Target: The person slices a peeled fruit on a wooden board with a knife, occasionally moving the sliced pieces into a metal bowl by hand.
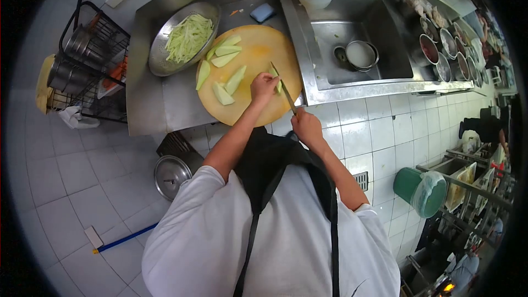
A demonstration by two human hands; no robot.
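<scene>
My right hand [307,127] is closed round the handle of a kitchen knife [285,89], its blade pointing away from me over a round yellow cutting board [254,66]. Against the blade lies a pale green slice [278,80], which the fingers of my left hand [264,87] pinch at its left side. Several more pale green wedges [226,50] rest on the board's left half, and two thick pieces [223,94] sit nearer its middle. Left of the board, a metal bowl [158,58] holds a heap of thin green strips [190,37].
A steel sink [379,27] with a round pot [361,55] in it adjoins the counter on the right. Behind the board lies a blue sponge [262,12]. A wire rack [93,49] with pots stands left. Metal containers [429,49] line the sink's right side; a green bin [410,184] stands on the floor.
</scene>
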